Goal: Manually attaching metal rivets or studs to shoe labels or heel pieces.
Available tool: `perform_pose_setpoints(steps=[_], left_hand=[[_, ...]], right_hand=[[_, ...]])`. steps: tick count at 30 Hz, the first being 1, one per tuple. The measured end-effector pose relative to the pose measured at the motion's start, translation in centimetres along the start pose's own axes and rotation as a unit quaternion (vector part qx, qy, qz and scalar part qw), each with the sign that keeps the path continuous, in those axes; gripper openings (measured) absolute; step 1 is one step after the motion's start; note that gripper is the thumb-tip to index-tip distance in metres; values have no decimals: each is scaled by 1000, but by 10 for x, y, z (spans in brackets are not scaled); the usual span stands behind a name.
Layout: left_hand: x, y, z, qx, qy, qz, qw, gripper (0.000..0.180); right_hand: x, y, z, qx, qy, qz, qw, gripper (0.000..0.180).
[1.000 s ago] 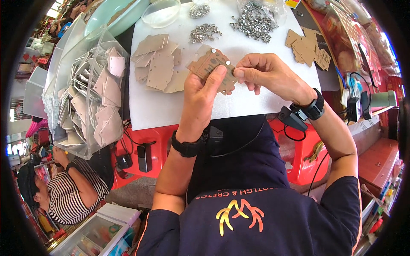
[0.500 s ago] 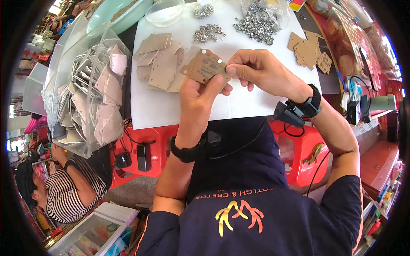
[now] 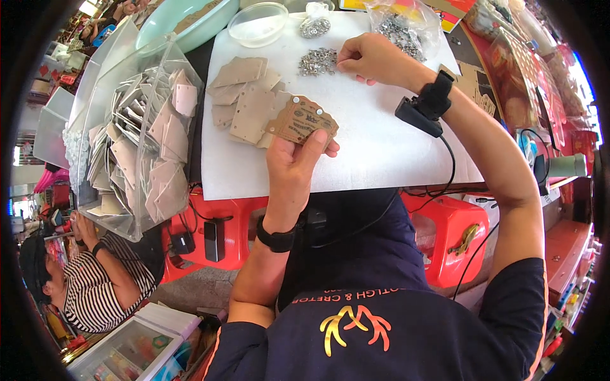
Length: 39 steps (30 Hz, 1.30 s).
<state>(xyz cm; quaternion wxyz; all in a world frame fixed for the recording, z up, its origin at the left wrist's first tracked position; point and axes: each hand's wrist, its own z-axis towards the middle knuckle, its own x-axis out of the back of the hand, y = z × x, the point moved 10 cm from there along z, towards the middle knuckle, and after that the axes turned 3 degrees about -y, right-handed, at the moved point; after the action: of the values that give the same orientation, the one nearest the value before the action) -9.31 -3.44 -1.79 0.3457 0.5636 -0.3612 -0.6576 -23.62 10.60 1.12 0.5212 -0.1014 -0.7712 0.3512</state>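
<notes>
The scene is filled in the middle by a white-covered worktop (image 3: 368, 152), beside which, at the near left, a person in a striped top (image 3: 101, 279) is seen. The left edge is flanked by a large clear bin (image 3: 111, 63) packed with grey-brown cards, and the far left corner by a pale green basin (image 3: 203, 39). To the right of the bin a loose stack of cards (image 3: 251, 108) is spread; beyond it a round clear dish (image 3: 257, 35) is set. At the far right more cards (image 3: 473, 82) are partly covered by the right forearm, and a heap of metal bits (image 3: 397, 38) by a clear bag (image 3: 406, 16) is partly blocked by the right hand (image 3: 372, 60). That hand is held palm down, its fingers curled at the right edge of a smaller metal heap (image 3: 316, 62); whether a bit is pinched cannot be told. The left hand (image 3: 295, 159) is raised from the near side, a brown printed card (image 3: 298, 117) being pinched between thumb above and fingers below, just right of the stack. Two small white studs (image 3: 319, 112) are fixed along its far edge.
</notes>
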Motion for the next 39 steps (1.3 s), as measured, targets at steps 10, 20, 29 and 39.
perform_pose_setpoints(steps=[10, 20, 29, 39], left_hand=[[-2, 0, 0, -8, -20, -6, 1000, 25], [-4, -1, -1, -9, -33, -1, 999, 28], [-3, 0, 0, -14, -27, -12, 999, 33], [-5, 0, -3, -3, -27, 14, 1000, 25]], right_hand=[[-2, -23, -4, 123, 116, -187, 968, 15], [6, 2, -3, 125, 115, -162, 972, 17], [17, 7, -10, 89, 120, -214, 965, 21], [19, 22, -19, 25, 82, -195, 977, 17]])
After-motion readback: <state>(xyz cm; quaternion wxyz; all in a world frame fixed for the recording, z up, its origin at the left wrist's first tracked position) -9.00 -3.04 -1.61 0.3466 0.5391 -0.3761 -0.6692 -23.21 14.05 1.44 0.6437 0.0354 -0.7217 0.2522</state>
